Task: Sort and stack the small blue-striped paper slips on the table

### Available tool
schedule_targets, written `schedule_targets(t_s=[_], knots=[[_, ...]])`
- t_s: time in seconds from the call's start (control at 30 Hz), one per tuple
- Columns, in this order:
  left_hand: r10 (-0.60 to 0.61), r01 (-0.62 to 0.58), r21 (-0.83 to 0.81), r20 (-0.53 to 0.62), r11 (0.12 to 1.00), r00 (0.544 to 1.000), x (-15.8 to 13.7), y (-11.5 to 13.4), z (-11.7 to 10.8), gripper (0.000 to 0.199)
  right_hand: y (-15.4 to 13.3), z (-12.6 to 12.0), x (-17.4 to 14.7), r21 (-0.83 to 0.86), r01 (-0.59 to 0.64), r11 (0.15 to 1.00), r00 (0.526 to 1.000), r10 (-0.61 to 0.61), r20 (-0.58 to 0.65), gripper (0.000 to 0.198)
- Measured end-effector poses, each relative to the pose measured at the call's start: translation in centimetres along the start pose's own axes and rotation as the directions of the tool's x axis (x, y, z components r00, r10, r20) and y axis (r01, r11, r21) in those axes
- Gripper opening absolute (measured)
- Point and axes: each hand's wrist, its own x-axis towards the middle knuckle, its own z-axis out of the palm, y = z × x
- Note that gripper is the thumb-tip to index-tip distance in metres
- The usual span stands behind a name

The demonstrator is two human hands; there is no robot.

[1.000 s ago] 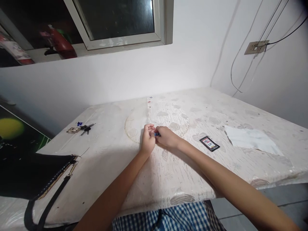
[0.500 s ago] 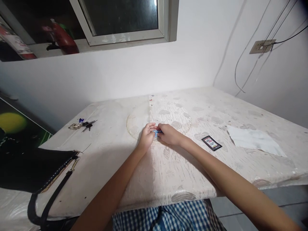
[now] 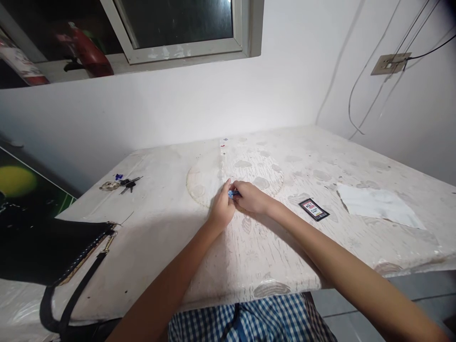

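Observation:
Above the middle of the table, my right hand [image 3: 249, 197] pinches a small blue-and-white object [image 3: 233, 194]; its kind is too small to make out. My left hand [image 3: 223, 204] meets it from the other side, thumb and fingers pressed against the object's left end. Most of the object is covered by my fingers. To the right of my hands lies a flat dark-edged packet [image 3: 314, 209] with a white and red printed label. Farther right a white cloth or paper sheet [image 3: 379, 204] with a ragged edge lies flat.
A bunch of keys [image 3: 128, 184] lies at the table's left, beside a small blue item [image 3: 118, 176]. Nearer me on the left is a black bag [image 3: 53, 247] with its strap. A red bottle [image 3: 90, 54] stands on the window sill; cables hang from a wall socket [image 3: 390, 63].
My left hand has turned and closed in on the blue-and-white object, its fingers now drawn together and less spread. My right hand keeps its pinch. The camera view has shifted slightly.

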Motion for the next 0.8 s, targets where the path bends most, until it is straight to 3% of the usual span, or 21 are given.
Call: schedule_targets(t_s=[0.3, 0.6, 0.8], knots=[[0.017, -0.017, -0.003, 0.034, 1.000, 0.999, 0.0, -0.4, -0.2, 0.062, 0.3, 0.1, 0.1, 0.023, 0.052, 0.998, 0.998, -0.051, -0.019, 0.021], [0.061, -0.092, 0.150, 0.198, 0.984, 0.978, 0.2, -0.3, -1.1, 0.063, 1.0, -0.1, 0.4, 0.046, 0.014, 0.999, 0.999, -0.013, -0.030, 0.004], [0.036, -0.060, 0.089, 0.252, 0.994, 0.967, 0.6, -0.7, -1.6, 0.066, 1.3, -0.6, 0.4, 0.036, 0.025, 0.999, 1.000, -0.025, -0.008, 0.004]])
